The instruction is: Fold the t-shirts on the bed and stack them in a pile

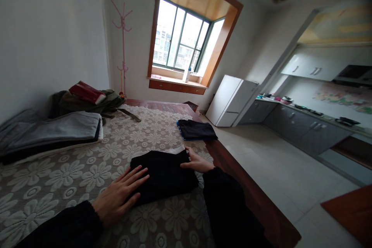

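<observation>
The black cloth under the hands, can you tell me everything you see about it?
The black cloth is a dark, soft-looking piece of fabric, folded into a flat, roughly rectangular bundle. It lies on the flowered lace cover near the right edge of the table. The left hand rests flat on its left end, fingers spread. The right hand touches its far right corner. No pattern, buttons or seams can be made out on it.

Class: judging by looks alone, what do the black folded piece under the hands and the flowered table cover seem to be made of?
Black folded garment: likely soft matte fabric; it lies in limp folds without shine. Table cover: apparently lace or crochet; openwork flower pattern. Left hand lies flat on the garment; right hand touches its edge.
</observation>
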The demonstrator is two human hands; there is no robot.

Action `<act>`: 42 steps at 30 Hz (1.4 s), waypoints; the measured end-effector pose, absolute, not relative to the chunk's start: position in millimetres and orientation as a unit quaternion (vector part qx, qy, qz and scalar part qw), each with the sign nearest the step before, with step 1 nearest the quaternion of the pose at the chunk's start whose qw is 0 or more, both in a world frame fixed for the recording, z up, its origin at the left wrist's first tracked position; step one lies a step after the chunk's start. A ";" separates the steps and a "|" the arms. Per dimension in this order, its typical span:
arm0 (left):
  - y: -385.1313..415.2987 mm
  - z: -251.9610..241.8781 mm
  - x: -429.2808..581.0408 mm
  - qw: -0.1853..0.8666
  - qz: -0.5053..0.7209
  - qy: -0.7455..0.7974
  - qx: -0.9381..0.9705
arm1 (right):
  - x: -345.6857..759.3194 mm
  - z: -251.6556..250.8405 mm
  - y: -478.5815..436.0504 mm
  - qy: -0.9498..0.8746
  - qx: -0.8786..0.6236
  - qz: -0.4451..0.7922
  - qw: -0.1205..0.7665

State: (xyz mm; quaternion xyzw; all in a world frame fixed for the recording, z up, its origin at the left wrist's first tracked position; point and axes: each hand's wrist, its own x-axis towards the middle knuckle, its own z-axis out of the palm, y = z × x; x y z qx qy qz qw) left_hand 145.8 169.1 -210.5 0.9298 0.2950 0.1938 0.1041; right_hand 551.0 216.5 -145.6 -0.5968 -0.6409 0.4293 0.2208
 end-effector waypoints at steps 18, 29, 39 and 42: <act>168.9 -208.3 145.3 0.108 0.184 0.301 0.930 | 533.1 -133.0 213.6 -0.507 -0.446 0.625 0.393; 169.2 -209.8 145.1 0.122 0.162 0.310 0.929 | 553.1 -131.9 214.2 -0.625 -0.492 0.560 0.230; 170.2 -212.5 145.2 0.118 0.164 0.308 0.930 | 526.8 -103.8 194.3 -0.580 -0.442 0.597 0.333; 170.4 -210.7 146.0 0.114 0.172 0.309 0.928 | 521.4 -107.9 195.7 -0.527 -0.480 0.615 0.337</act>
